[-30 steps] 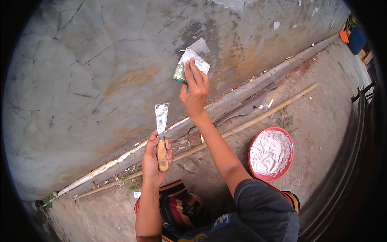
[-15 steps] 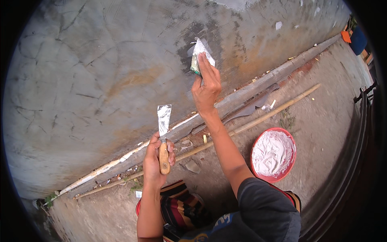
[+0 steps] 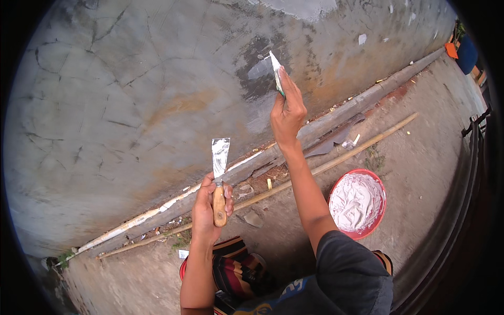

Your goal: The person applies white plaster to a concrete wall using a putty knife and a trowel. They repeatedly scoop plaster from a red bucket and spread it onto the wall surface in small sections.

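My left hand is closed round the wooden handle of a putty knife, whose blade points up and is smeared with white putty. My right hand grips a flat putty spreader coated with white. The spreader stands almost edge-on, its tip at the grey wall; whether it touches cannot be made out. Just left of it a thin pale smear lies on a dark damp-looking patch. White putty fills a red basin on the ground, right of my right forearm.
A low ledge runs along the wall's foot. Beside it a long wooden pole lies slantwise over the ground, among debris. Dark metalwork borders the right side. An orange object and a blue container stand far right.
My right hand has moved right and turned the spreader from its broad face to nearly edge-on. The pale smear on the wall is now uncovered. My left hand keeps its hold, shifted slightly right.
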### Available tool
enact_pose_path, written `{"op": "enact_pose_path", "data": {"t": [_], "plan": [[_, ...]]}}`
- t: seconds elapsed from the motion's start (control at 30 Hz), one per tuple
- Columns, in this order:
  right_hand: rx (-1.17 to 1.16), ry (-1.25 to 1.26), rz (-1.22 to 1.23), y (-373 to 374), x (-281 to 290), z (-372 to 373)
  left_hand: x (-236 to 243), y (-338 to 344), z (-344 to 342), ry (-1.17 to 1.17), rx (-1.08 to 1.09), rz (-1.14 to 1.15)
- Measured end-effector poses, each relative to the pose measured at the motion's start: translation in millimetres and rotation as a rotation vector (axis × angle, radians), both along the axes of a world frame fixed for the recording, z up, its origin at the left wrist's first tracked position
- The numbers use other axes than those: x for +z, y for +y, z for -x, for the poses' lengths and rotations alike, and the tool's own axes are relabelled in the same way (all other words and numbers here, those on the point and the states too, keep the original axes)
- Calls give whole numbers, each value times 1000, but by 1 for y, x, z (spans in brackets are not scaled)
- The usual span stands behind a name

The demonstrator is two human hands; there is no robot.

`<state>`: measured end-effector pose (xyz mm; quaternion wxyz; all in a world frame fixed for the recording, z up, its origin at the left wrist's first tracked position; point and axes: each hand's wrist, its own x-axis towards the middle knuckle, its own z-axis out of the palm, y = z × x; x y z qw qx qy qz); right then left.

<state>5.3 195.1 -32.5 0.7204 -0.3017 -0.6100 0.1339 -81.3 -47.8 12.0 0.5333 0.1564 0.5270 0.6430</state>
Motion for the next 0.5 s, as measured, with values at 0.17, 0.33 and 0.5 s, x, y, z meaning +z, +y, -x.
{"op": "enact_pose_path", "data": {"t": [0.17,0.33,0.5], "plan": [[29,49,84,2,-6,1,0,-1,2,-14,-24,-22],[38,-74,34,-26,-11,32,-6,2,1,14,-16,-26],[221,-139,-67,-36,-11,15,-2,9,-7,11,-46,15]]}}
